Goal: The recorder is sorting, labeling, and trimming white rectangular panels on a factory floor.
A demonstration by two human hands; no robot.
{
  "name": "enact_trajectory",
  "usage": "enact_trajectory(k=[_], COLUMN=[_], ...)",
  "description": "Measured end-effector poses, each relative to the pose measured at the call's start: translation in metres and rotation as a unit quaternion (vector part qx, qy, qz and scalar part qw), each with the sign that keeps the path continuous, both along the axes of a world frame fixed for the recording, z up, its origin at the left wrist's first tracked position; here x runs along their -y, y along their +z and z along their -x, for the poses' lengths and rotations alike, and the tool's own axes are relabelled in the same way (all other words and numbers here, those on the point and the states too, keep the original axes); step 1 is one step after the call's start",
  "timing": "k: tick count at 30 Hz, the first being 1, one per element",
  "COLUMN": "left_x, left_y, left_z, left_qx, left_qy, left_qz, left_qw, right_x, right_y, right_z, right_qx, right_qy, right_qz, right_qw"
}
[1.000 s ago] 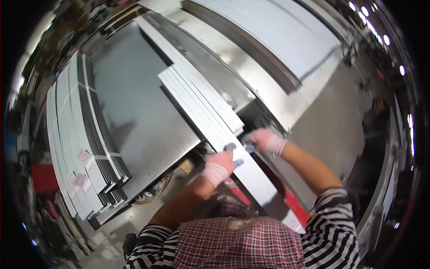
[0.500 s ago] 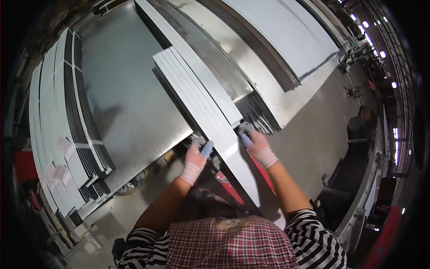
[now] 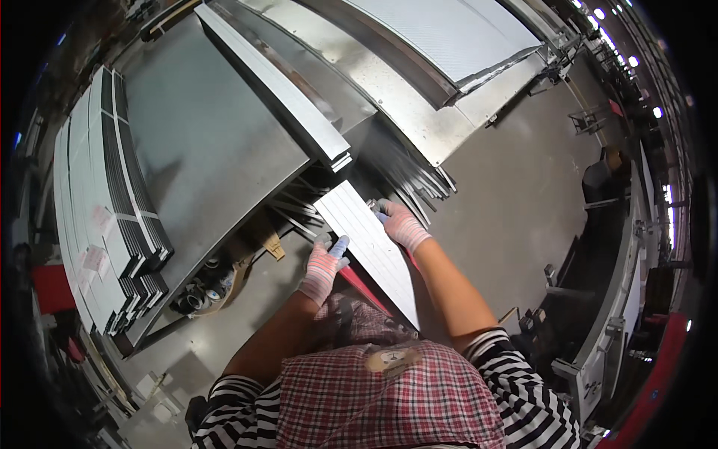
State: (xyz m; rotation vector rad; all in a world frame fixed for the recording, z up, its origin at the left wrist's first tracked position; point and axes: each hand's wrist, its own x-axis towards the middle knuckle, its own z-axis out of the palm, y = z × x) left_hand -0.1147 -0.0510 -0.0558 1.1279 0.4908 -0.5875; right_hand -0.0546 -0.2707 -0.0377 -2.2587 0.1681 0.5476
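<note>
Centre frame: white panel (image 3: pixel 370 247), slanting toward lower right. Left hand (image 3: pixel 323 263) grips its left edge; right hand (image 3: pixel 400 223) closed on its upper right edge. Left: grey counter (image 3: pixel 202 142); strip stack (image 3: pixel 105 217) at far left.

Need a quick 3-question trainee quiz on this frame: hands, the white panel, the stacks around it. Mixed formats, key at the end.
1. True or false: both gloved hands grip the same white ribbed panel.
2. Multiple choice: the tall stack of banded grey strips lies (A) to the person's left, (B) to the person's right, (C) under the panel.
3. Fill in: the right hand holds the panel's ___ long edge, the left hand the opposite one.

Key: 1 true; 2 A; 3 right.
</note>
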Motion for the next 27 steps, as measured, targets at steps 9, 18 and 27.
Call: enact_trajectory(k=[9, 18, 27], left_x=[-0.028, -0.052, -0.049], left_y=[0.034, 0.091, -0.037], left_z=[-0.011, -0.035, -0.057], left_qx=[0.073, 0.125, 0.084], left_qy=[-0.035, -0.138, -0.067], left_qz=[0.025, 0.05, 0.103], left_qw=[0.996, 0.981, 0.989], right_x=[0.014, -0.072, 0.012], right_y=[0.074, 0.181, 0.001], right_z=[-0.025, -0.049, -0.103], right_qx=[0.233, 0.104, 0.13], right_qy=[0.07, 0.48, 0.283], right_qz=[-0.078, 0.053, 0.056], right_qw=[0.967, 0.869, 0.949])
